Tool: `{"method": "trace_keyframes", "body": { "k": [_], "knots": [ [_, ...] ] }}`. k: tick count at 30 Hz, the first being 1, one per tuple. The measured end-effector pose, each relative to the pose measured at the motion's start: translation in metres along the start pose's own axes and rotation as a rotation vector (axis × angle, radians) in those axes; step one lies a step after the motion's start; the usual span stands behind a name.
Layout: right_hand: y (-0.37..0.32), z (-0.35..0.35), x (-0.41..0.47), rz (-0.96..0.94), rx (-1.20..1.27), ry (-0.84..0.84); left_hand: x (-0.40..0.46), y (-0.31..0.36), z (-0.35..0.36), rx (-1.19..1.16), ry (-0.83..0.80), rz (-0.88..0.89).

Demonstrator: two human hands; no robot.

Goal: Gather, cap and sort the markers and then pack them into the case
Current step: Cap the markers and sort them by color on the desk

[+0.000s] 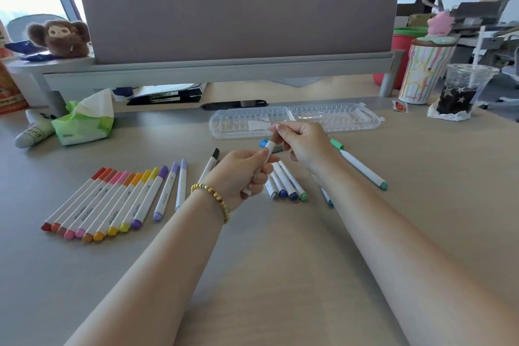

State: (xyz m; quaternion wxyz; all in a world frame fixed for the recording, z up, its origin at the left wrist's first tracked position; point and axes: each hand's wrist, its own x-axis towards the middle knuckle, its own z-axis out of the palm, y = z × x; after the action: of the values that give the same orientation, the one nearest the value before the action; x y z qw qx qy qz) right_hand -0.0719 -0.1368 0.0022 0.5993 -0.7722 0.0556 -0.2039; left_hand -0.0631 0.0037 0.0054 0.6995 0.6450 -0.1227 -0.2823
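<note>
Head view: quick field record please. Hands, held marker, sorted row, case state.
left hand: grips the barrel of a white marker
right hand: pinches that marker's upper end
held marker cap: blue, on the top end
sorted row: capped markers side by side, red through purple, left on the desk
loose markers: blues and greens under the hands
case: clear, lying open, no markers in it

left hand: curled grip | right hand: pinching grip, raised
</note>
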Motion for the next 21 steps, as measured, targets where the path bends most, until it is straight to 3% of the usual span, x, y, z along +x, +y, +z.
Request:
{"method": "trace_keyframes", "body": {
  "k": [7,12,17,21],
  "knots": [
    [0.001,-0.015,0.0,0.04,-0.161,0.066,-0.003,0.009,-0.007,0.095,0.116,-0.012],
    [0.007,-0.048,0.011,0.118,-0.141,0.318,0.004,0.002,-0.017,0.664,0.452,0.16],
    [0.013,-0.062,0.016,0.233,-0.147,0.35,0.013,-0.002,-0.016,0.851,0.482,0.114],
    [0.012,-0.061,0.013,0.245,-0.199,0.28,0.022,-0.011,-0.02,1.166,0.518,0.074]
  ]
}}
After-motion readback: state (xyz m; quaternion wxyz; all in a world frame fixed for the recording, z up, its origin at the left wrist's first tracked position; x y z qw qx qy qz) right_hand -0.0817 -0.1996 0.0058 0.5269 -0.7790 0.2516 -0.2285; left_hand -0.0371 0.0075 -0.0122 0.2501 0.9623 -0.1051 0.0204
